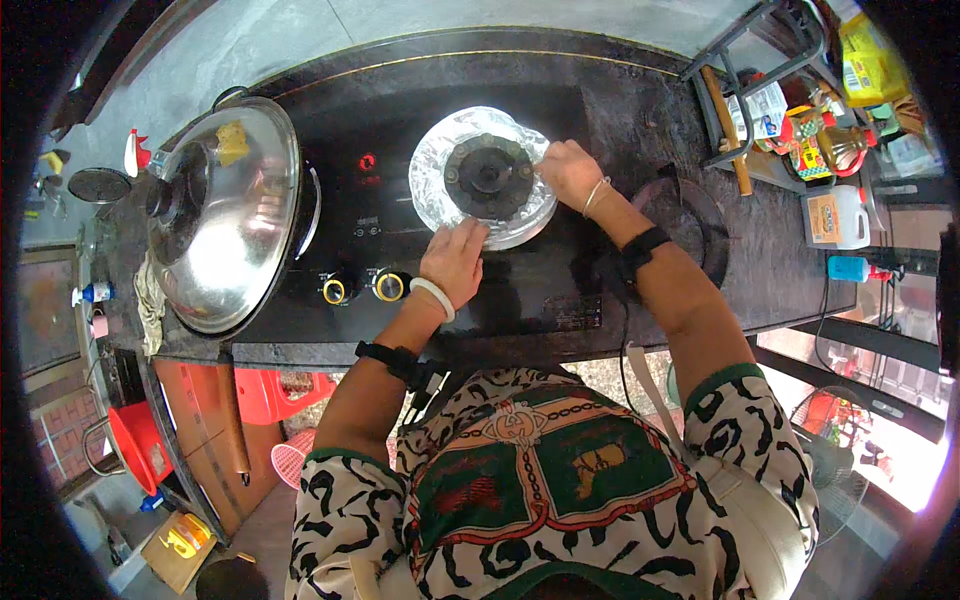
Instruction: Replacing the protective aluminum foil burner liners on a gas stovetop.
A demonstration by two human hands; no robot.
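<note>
A ring of shiny aluminium foil (pixel 435 176) surrounds the dark burner (pixel 489 174) of a black glass gas hob (pixel 517 300). At the ring's right side, my right hand (pixel 574 174) has its fingertips bunched on the foil's edge and appears to pinch it. My left hand (pixel 454 259) lies at the near edge, fingertips touching the foil with the fingers close together. Its grip underneath is hidden. Two control knobs, a left knob (pixel 334 290) and a right knob (pixel 390 286), sit left of my left hand.
A wok with a domed metal lid (pixel 225 225) stands at the left, its wooden handle (pixel 234 420) jutting past the counter edge. Under my right forearm is a dark round pan support (pixel 694 225). A metal rack (pixel 739 90) with bottles and a white jug (pixel 838 217) stand right.
</note>
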